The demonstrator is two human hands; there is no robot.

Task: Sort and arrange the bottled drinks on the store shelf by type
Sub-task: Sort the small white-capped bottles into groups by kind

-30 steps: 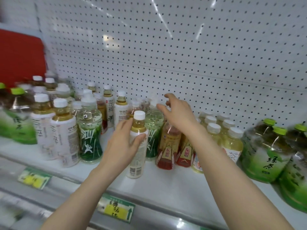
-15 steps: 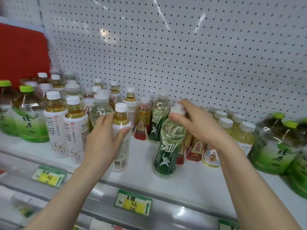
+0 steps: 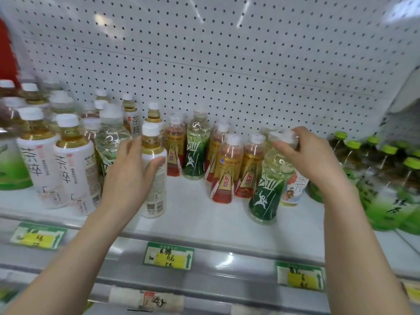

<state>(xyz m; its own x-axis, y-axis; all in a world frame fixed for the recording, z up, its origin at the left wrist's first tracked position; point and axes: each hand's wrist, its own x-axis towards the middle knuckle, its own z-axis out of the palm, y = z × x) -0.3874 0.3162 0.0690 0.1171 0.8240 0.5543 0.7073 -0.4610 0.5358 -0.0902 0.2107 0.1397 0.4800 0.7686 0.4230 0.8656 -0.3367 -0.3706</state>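
Observation:
My left hand [image 3: 127,176] is wrapped around a white-labelled tea bottle [image 3: 154,169] with a white cap, standing near the shelf's front edge. My right hand [image 3: 311,158] grips the cap of a clear bottle with a green label [image 3: 268,185], held upright at the front right, in front of two red-and-gold bottles [image 3: 227,171]. Two matching white tea bottles [image 3: 72,164] stand left of my left hand. Another green-label bottle [image 3: 195,148] stands further back.
The white shelf [image 3: 195,208] has bare space between my hands. Large green-capped tea bottles [image 3: 386,183] crowd the right end. A pegboard wall [image 3: 227,64] backs the shelf. Price tags [image 3: 168,255] line the front rail. More bottles fill the left.
My right hand has carried the green-label bottle to the right, in front of the red-and-gold bottles. My left hand keeps its hold on the white tea bottle. The camera view has shifted right.

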